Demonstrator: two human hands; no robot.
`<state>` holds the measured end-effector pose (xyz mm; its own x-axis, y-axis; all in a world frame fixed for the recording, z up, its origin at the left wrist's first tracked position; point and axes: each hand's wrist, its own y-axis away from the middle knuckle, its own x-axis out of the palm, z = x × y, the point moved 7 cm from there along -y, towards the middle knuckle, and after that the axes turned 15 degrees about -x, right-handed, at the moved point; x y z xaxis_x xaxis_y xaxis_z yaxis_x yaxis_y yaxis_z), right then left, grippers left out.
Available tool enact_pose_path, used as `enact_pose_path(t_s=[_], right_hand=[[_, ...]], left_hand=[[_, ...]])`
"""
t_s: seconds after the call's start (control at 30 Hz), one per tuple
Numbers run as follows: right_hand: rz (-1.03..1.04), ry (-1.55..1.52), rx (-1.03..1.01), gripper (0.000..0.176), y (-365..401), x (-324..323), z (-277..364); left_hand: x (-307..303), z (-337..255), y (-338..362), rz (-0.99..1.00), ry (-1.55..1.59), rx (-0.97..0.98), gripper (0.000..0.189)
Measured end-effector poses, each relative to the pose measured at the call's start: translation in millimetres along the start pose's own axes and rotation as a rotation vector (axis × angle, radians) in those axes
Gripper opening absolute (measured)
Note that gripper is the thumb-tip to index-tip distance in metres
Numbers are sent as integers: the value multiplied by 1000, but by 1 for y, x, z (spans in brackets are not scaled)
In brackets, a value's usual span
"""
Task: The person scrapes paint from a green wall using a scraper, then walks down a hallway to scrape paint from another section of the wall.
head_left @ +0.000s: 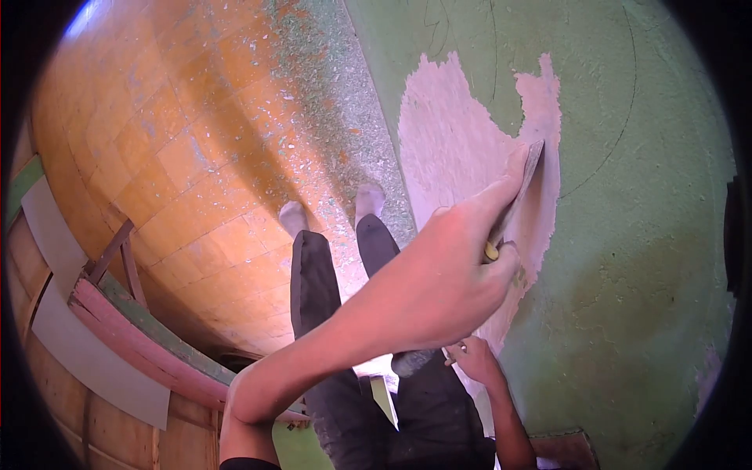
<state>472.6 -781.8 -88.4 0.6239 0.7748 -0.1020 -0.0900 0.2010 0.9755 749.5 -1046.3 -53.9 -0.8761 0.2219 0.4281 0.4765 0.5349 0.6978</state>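
Note:
My left hand (470, 266) is closed round a paint scraper (535, 163), with the index finger stretched along its blade. A bit of yellow (491, 251) shows on the tool near my thumb. The blade lies against a pale bare patch (446, 110) on the green painted wall (627, 258). Lower down, my right hand (475, 362) is beside the wall near my leg, its fingers curled in. Part of it is hidden behind my left hand, and I cannot make out what it holds, if anything.
Paint flakes (321, 86) litter the orange tiled floor (180, 157) along the wall's foot. My feet (293, 218) stand among them, in dark trousers (313, 274). At the lower left is a worn pink and green wooden edge (133, 345) beside grey strips (94, 360).

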Motion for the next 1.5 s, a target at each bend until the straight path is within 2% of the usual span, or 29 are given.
enact_pose_path(t_s=[0.2,0.33,0.43,0.57,0.67,0.8,0.87,0.9,1.03,1.17,1.3,1.4,1.5], right_hand=[[18,2,14,24,3,2,5],[7,32,7,23,3,-6,12],[4,3,14,22,2,-3,8],[16,-24,14,22,-1,2,3],[20,0,10,22,1,1,9],[-9,1,-12,21,2,-7,5],[-20,-40,-41,22,3,-3,2],[-9,-27,-22,22,-1,-1,3],[11,-14,4,23,-1,0,1],[-11,-29,15,23,8,-3,1],[25,-22,4,23,-3,4,4],[-6,31,6,23,5,-4,4],[14,-10,3,24,2,1,-5]], left_hand=[[-6,1,1,-70,-35,47,67],[-2,12,-5,-157,-52,40,76],[8,13,-4,-220,35,121,71],[-4,8,-11,-182,-113,68,76],[1,24,-17,-325,-90,278,79],[13,39,-25,-355,-35,260,79],[-1,31,-25,-344,-139,192,79],[-7,28,-24,-306,-152,195,80],[12,48,-25,-359,-32,335,81],[-6,35,-34,-387,-188,278,84],[7,49,-29,-357,-108,288,85],[12,47,-35,-441,-55,301,84],[-12,19,-40,-504,-108,334,84]])
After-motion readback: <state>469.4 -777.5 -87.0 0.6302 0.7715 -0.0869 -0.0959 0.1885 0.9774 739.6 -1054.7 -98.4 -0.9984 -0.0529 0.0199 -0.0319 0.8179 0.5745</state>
